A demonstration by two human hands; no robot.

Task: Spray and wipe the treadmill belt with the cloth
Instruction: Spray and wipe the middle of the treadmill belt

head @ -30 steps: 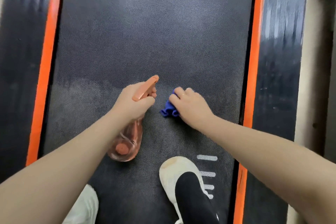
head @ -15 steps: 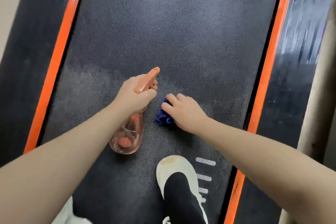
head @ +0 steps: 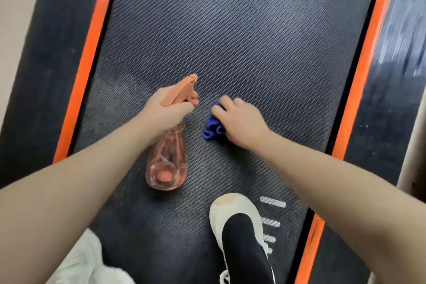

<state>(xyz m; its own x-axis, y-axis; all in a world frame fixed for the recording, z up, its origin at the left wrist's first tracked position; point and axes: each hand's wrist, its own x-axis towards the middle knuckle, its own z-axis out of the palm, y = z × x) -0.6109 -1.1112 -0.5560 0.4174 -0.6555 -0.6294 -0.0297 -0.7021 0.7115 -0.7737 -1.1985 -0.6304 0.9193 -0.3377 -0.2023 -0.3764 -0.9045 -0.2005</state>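
Observation:
The dark textured treadmill belt (head: 242,37) fills the middle of the view. My left hand (head: 166,113) grips the neck of a clear spray bottle (head: 167,163) with an orange trigger head, its nozzle pointing up the belt. Just right of it, my right hand (head: 239,120) presses a bunched blue cloth (head: 213,128) onto the belt, fingers curled over it. A paler smeared patch lies on the belt left of the bottle.
Orange strips (head: 90,46) and black side rails (head: 389,99) run along both belt edges. My white shoe with a black sock (head: 239,221) stands on the belt at the bottom, beside white stripe marks (head: 272,203). A pale garment (head: 85,263) shows at the lower left.
The view has shifted and tilted. My right hand and the cloth slid a little left, then back right. The bottle stays in my left hand.

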